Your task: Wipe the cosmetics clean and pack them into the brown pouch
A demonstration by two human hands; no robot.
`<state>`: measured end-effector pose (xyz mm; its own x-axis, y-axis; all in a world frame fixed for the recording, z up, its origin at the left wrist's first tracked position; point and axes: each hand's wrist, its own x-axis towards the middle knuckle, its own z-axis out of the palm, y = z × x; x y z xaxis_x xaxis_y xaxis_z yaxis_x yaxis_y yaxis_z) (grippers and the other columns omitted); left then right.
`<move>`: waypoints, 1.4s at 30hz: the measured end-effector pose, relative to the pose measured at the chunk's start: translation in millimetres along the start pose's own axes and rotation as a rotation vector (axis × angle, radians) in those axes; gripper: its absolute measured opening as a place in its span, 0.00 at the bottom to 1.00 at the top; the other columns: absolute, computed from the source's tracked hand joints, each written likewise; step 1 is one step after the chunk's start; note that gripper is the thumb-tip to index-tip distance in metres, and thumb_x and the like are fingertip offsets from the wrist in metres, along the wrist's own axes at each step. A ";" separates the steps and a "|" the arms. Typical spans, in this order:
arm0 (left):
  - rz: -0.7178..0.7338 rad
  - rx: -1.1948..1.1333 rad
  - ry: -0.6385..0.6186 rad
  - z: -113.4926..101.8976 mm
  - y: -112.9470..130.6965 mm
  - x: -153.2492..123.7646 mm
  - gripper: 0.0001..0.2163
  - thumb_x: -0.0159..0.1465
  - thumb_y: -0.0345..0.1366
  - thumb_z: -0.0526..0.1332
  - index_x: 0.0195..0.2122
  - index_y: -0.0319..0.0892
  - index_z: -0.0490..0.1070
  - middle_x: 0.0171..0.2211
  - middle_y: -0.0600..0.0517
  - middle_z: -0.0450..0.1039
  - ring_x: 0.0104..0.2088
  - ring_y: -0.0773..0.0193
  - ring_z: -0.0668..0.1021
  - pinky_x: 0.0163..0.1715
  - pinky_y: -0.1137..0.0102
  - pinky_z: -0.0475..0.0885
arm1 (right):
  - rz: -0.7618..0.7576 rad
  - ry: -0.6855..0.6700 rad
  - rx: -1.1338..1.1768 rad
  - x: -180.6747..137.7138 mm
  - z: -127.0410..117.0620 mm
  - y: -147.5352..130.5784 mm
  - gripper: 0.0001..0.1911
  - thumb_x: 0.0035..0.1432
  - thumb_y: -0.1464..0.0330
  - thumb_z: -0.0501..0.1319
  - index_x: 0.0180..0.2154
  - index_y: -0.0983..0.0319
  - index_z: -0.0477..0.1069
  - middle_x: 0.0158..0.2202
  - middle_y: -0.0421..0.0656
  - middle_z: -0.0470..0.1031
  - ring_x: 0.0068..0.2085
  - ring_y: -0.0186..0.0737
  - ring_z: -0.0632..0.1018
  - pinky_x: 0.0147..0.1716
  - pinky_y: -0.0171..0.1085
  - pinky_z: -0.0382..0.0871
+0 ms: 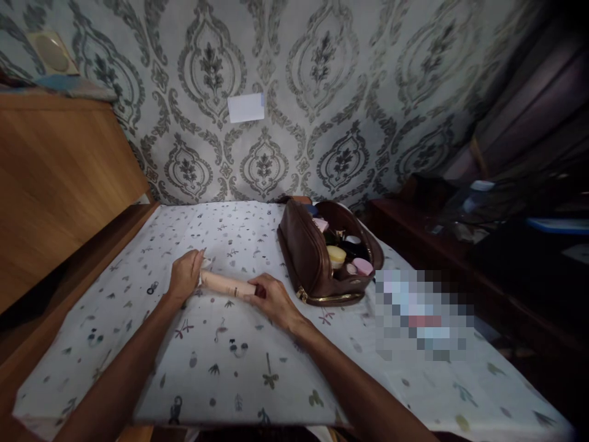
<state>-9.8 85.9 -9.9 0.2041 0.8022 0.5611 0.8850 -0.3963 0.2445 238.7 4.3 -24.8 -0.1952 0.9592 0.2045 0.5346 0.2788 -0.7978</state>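
A beige cosmetic tube [229,286] lies level between my two hands, just over the patterned cloth. My left hand [184,274] is closed at the tube's left end, and a small whitish bit shows by its fingertips. At the other end, my right hand [275,299] pinches the tube around its dark reddish-brown end, which the fingers partly cover. Right of my hands stands a brown toiletry bag [299,252], unzipped. Inside it I see a yellow-lidded jar [336,255], a pink round lid [362,266] and several other small items.
White cloth with small printed motifs [239,380] covers the table. A pixelated patch [421,316] hides something right of the bag. A wooden cabinet [59,153] borders the left side, patterned wallpaper the back. Dark furniture [414,245] with a plastic bottle [478,195] stands at right.
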 end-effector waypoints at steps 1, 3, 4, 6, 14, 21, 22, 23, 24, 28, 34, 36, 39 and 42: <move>-0.013 0.008 0.027 -3.4 1.9 1.6 0.18 0.71 0.39 0.43 0.23 0.46 0.56 0.21 0.54 0.63 0.24 0.63 0.68 0.29 0.68 0.62 | -0.022 0.026 -0.003 -0.7 0.6 -0.9 0.13 0.52 0.74 0.67 0.42 0.63 0.76 0.35 0.41 0.72 0.33 0.35 0.73 0.36 0.35 0.67; -0.028 0.028 0.078 -9.4 10.3 3.6 0.18 0.72 0.39 0.42 0.24 0.46 0.58 0.23 0.52 0.65 0.27 0.61 0.69 0.31 0.67 0.62 | -0.066 0.054 -0.017 -2.3 2.4 -2.1 0.14 0.52 0.76 0.67 0.42 0.62 0.74 0.37 0.40 0.71 0.34 0.35 0.72 0.37 0.34 0.67; -0.027 0.035 0.096 -11.4 17.5 3.3 0.17 0.72 0.39 0.43 0.26 0.46 0.60 0.25 0.51 0.67 0.29 0.60 0.70 0.32 0.66 0.63 | -0.081 0.056 -0.027 -2.9 3.6 -2.3 0.14 0.51 0.77 0.67 0.42 0.61 0.74 0.37 0.40 0.70 0.35 0.35 0.72 0.37 0.34 0.67; 0.025 0.040 0.095 -11.4 37.8 -1.5 0.17 0.72 0.38 0.43 0.28 0.45 0.63 0.29 0.49 0.69 0.34 0.58 0.71 0.35 0.65 0.64 | -0.092 0.053 -0.043 -3.3 6.7 -1.5 0.14 0.51 0.78 0.66 0.41 0.61 0.73 0.37 0.40 0.69 0.35 0.35 0.72 0.36 0.34 0.66; 0.496 0.197 -0.152 16.6 100.0 -37.1 0.12 0.71 0.33 0.48 0.38 0.41 0.71 0.33 0.46 0.73 0.38 0.54 0.73 0.42 0.58 0.64 | -0.038 0.104 -0.061 1.1 12.5 3.2 0.08 0.50 0.77 0.66 0.29 0.61 0.68 0.29 0.36 0.65 0.30 0.34 0.69 0.31 0.33 0.64; 0.325 0.310 -0.208 -6.9 40.7 -25.2 0.14 0.71 0.37 0.48 0.33 0.42 0.71 0.32 0.46 0.74 0.38 0.53 0.74 0.44 0.58 0.64 | -0.054 0.044 -0.020 -3.8 10.0 -0.7 0.13 0.48 0.78 0.67 0.35 0.60 0.69 0.34 0.36 0.67 0.30 0.32 0.70 0.31 0.32 0.64; 0.297 0.317 -0.209 -10.6 31.6 -26.1 0.15 0.71 0.37 0.48 0.32 0.42 0.71 0.32 0.45 0.75 0.38 0.52 0.74 0.43 0.58 0.65 | -0.059 0.039 -0.028 -4.3 10.4 -0.4 0.14 0.48 0.79 0.67 0.36 0.60 0.69 0.35 0.37 0.67 0.30 0.32 0.70 0.31 0.32 0.64; 0.266 0.326 -0.212 -13.6 23.5 -28.0 0.15 0.71 0.37 0.48 0.32 0.42 0.71 0.32 0.45 0.75 0.38 0.51 0.74 0.42 0.58 0.65 | -0.065 0.035 -0.039 -4.6 10.8 0.0 0.15 0.48 0.79 0.67 0.37 0.60 0.69 0.35 0.37 0.68 0.30 0.32 0.70 0.32 0.32 0.64; 0.232 0.335 -0.217 -15.8 16.5 -30.6 0.15 0.71 0.37 0.47 0.32 0.42 0.71 0.33 0.44 0.75 0.38 0.51 0.74 0.41 0.59 0.66 | -0.071 0.030 -0.050 -4.9 10.8 0.3 0.15 0.49 0.79 0.67 0.37 0.59 0.68 0.35 0.37 0.68 0.31 0.33 0.70 0.32 0.32 0.64; 0.096 0.362 -0.239 -19.3 -1.8 -41.1 0.15 0.71 0.36 0.46 0.34 0.42 0.70 0.34 0.45 0.74 0.39 0.52 0.75 0.35 0.63 0.67 | -0.078 -0.030 -0.077 -5.3 8.3 -1.3 0.13 0.51 0.76 0.68 0.38 0.60 0.69 0.33 0.37 0.69 0.32 0.34 0.70 0.32 0.32 0.62; -0.064 0.386 -0.255 -23.5 -10.1 -39.6 0.15 0.72 0.39 0.46 0.36 0.42 0.69 0.35 0.47 0.73 0.35 0.55 0.77 0.28 0.66 0.65 | -0.052 -0.087 -0.114 -5.5 5.0 -7.1 0.10 0.53 0.70 0.67 0.39 0.61 0.72 0.30 0.37 0.71 0.30 0.34 0.70 0.30 0.32 0.59; -0.088 0.388 -0.250 -26.8 -3.1 -37.4 0.14 0.72 0.38 0.45 0.38 0.42 0.69 0.37 0.47 0.73 0.34 0.55 0.77 0.28 0.66 0.65 | -0.045 -0.090 -0.115 -5.2 5.5 -8.0 0.09 0.54 0.71 0.67 0.39 0.61 0.72 0.30 0.37 0.72 0.29 0.34 0.70 0.30 0.32 0.59; -0.013 0.294 -0.206 -27.8 25.0 -37.8 0.13 0.73 0.37 0.45 0.45 0.43 0.68 0.39 0.47 0.73 0.37 0.57 0.76 0.32 0.66 0.67 | -0.030 -0.081 -0.120 -4.3 6.6 -8.5 0.09 0.53 0.70 0.66 0.38 0.61 0.73 0.30 0.38 0.73 0.30 0.34 0.71 0.30 0.32 0.60; 0.222 0.165 -0.168 -18.9 65.3 -43.2 0.12 0.72 0.35 0.46 0.45 0.44 0.68 0.38 0.47 0.72 0.39 0.58 0.74 0.38 0.66 0.68 | -0.029 -0.065 -0.117 -3.2 8.0 -7.3 0.07 0.53 0.71 0.66 0.36 0.62 0.73 0.30 0.38 0.74 0.30 0.36 0.71 0.31 0.33 0.60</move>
<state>31.2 16.9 -3.3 0.4534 0.7723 0.4450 0.8643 -0.5029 -0.0078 228.8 -1.1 -24.2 -0.2629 0.9467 0.1862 0.6191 0.3135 -0.7200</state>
